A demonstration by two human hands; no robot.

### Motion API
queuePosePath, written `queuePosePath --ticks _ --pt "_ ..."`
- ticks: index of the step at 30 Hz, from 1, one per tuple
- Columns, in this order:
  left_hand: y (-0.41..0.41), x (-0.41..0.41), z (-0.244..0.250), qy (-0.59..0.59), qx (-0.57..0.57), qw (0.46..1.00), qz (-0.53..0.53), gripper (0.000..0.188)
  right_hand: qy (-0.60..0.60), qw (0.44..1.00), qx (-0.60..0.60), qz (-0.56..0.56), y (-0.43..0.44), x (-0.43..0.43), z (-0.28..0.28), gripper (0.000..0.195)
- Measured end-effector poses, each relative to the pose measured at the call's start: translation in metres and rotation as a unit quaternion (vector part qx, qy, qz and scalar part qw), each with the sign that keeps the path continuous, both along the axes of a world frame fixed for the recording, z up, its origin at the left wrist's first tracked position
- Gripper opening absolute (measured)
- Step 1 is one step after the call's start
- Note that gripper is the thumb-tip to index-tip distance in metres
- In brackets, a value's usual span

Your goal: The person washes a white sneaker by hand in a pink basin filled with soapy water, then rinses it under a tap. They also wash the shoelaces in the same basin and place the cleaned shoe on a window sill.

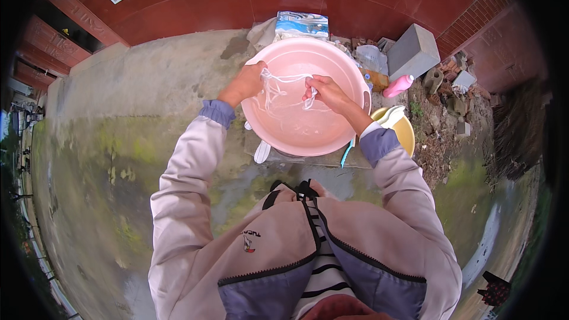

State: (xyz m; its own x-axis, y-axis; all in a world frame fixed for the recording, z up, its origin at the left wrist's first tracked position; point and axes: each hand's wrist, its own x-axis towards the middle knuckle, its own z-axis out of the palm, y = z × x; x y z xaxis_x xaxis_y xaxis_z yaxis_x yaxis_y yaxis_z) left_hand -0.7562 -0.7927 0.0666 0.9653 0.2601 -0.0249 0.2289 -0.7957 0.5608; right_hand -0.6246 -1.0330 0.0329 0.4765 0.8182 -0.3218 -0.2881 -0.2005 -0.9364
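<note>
A white cord [289, 78], perhaps a shoelace, stretches between my two hands above a large pink plastic basin [306, 144]. My left hand [252, 81] grips one part of it at the basin's left side, and loose loops hang below the fingers. My right hand [328, 91] pinches another part near the middle, with a short looped end dangling beneath. Shallow water [302, 126] lies in the basin, and some pale strands seem to trail into it under my left hand.
Right of the basin are a pink bottle [398, 86] and a yellow basin [408, 138] holding a white item [391, 116]. A teal brush handle [347, 154] and a white object [262, 152] stick out below the rim. Behind stand a blue-and-white package [302, 24] and a concrete block [413, 51].
</note>
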Motion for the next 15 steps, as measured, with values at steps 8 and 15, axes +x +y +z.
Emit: queuePosePath --ticks 8,15 --pt "-0.016 0.006 -0.065 0.087 0.195 0.971 -0.106 0.023 -0.002 0.988 0.149 -0.038 -0.03 0.029 0.17 0.029" --pt "-0.038 0.007 -0.08 0.165 0.271 0.938 -0.141 0.025 -0.051 0.984 0.172 0.013 -0.024 0.02 0.221 0.05"
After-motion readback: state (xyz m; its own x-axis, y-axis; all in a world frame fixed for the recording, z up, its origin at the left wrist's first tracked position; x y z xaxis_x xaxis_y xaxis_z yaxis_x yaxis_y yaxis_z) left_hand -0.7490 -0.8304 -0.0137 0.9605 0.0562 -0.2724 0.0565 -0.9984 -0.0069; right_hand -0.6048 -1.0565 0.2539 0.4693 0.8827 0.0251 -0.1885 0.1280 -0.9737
